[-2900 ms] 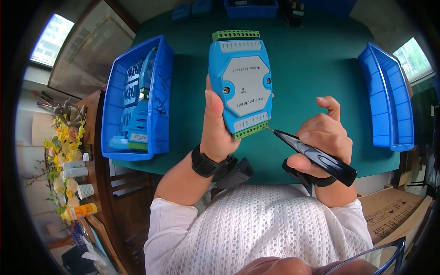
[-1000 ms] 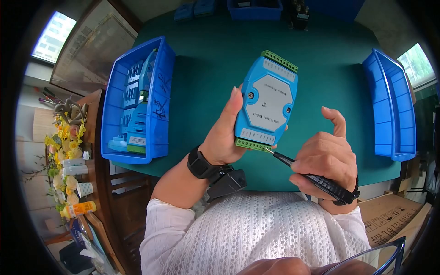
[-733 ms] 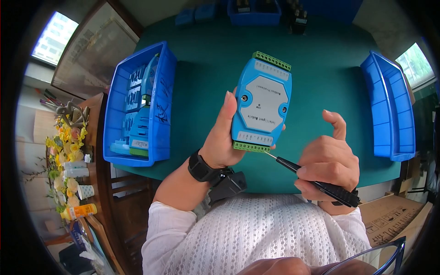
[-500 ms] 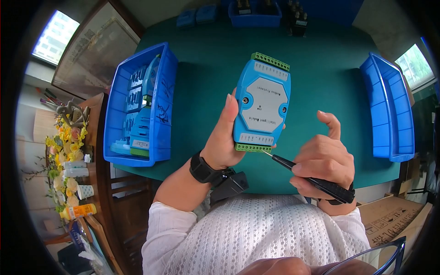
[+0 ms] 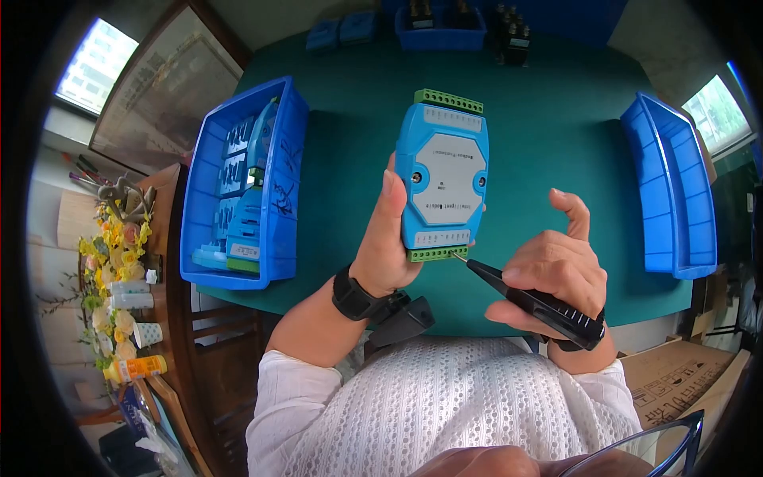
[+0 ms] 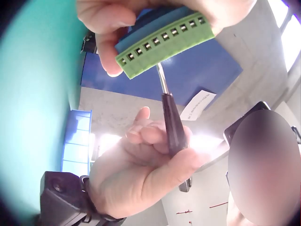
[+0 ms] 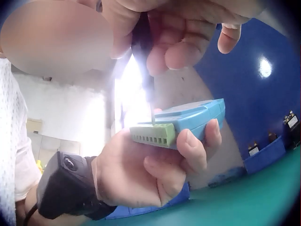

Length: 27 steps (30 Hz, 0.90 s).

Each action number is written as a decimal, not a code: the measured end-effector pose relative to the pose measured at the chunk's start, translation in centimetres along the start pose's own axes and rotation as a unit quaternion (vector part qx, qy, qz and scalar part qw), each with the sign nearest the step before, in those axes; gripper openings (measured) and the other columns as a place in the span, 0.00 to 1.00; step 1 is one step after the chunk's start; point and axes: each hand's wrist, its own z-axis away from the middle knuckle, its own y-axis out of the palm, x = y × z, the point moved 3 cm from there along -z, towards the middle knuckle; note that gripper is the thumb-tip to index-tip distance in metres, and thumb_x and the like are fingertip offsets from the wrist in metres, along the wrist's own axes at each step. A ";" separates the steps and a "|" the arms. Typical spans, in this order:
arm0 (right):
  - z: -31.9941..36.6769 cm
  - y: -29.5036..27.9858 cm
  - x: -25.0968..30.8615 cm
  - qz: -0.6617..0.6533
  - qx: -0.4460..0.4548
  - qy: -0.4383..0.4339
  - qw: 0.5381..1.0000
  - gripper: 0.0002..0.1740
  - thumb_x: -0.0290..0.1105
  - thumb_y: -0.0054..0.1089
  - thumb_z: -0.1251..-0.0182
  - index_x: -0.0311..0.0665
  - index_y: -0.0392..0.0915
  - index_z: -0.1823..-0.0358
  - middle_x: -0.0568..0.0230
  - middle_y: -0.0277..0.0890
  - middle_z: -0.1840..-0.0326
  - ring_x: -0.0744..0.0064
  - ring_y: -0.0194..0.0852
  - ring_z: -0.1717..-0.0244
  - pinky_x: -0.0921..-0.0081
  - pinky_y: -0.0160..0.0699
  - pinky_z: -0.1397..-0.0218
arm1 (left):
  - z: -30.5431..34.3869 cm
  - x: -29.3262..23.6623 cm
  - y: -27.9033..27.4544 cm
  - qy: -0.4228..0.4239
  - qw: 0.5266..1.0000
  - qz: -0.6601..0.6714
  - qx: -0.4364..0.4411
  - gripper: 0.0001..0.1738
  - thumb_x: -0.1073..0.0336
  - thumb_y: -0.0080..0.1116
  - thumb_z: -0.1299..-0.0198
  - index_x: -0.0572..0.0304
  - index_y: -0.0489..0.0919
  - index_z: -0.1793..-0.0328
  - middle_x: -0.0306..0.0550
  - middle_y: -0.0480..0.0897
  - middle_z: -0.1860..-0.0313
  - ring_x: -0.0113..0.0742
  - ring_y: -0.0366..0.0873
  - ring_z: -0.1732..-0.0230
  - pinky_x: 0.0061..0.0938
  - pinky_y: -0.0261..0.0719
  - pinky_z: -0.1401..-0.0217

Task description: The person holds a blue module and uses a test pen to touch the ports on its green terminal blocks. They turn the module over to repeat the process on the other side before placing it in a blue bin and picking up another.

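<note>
The left hand (image 5: 383,238) grips a light blue module (image 5: 445,171) with a grey label face, held above the table. Green terminal strips sit at both its ends; the near strip (image 5: 437,254) faces the body. In the right hand (image 5: 560,270) is a black-handled screwdriver (image 5: 528,298), pinched between thumb and fingers, with one finger raised off it. Its metal tip touches the near strip, right of the middle. The left wrist view shows the shaft (image 6: 162,80) meeting the green strip (image 6: 164,43) at its side. The right wrist view shows it coming down onto the strip's top face.
A blue bin (image 5: 278,183) holding several modules stands at the left on the green table (image 5: 350,159). Another blue bin (image 5: 675,191) stands at the right. At the far edge are blue items (image 5: 340,30), a small blue bin (image 5: 441,38) and black components (image 5: 515,44).
The module has moved slightly left and turned more upright. The right hand has shifted left with the screwdriver, whose tip now lies further along the near strip, away from its right end.
</note>
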 end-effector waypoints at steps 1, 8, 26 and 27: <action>0.1 0.0 0.0 0.007 -0.005 -0.002 1.000 0.17 0.43 0.75 0.58 0.45 0.74 0.77 0.74 0.72 0.84 0.78 0.74 0.79 0.54 0.53 0.35 | 0.0 0.0 0.1 0.006 1.000 -0.005 -0.006 0.47 0.27 0.29 0.41 0.60 0.61 0.33 0.53 0.74 0.44 0.45 0.77 0.47 0.35 0.85 0.58; 0.1 0.0 0.3 0.025 -0.026 -0.026 0.999 0.21 0.50 0.74 0.58 0.44 0.73 0.77 0.73 0.72 0.84 0.79 0.74 0.80 0.54 0.54 0.35 | 0.1 0.3 0.0 0.000 1.000 -0.017 0.018 0.47 0.27 0.30 0.42 0.60 0.61 0.33 0.53 0.74 0.44 0.44 0.77 0.47 0.35 0.84 0.56; 0.3 0.0 0.1 -0.021 -0.047 -0.032 0.998 0.22 0.50 0.73 0.59 0.43 0.75 0.74 0.72 0.73 0.83 0.77 0.76 0.80 0.56 0.58 0.37 | 0.1 0.4 0.2 0.003 1.000 -0.026 0.015 0.47 0.26 0.29 0.42 0.61 0.61 0.33 0.54 0.74 0.45 0.43 0.77 0.47 0.35 0.84 0.56; 0.3 0.0 0.1 -0.019 -0.046 -0.029 0.998 0.22 0.50 0.73 0.59 0.43 0.75 0.74 0.72 0.73 0.83 0.77 0.76 0.79 0.56 0.58 0.37 | 0.1 0.5 0.2 0.002 1.000 -0.023 0.014 0.47 0.26 0.29 0.42 0.61 0.61 0.33 0.54 0.74 0.45 0.43 0.77 0.47 0.35 0.84 0.55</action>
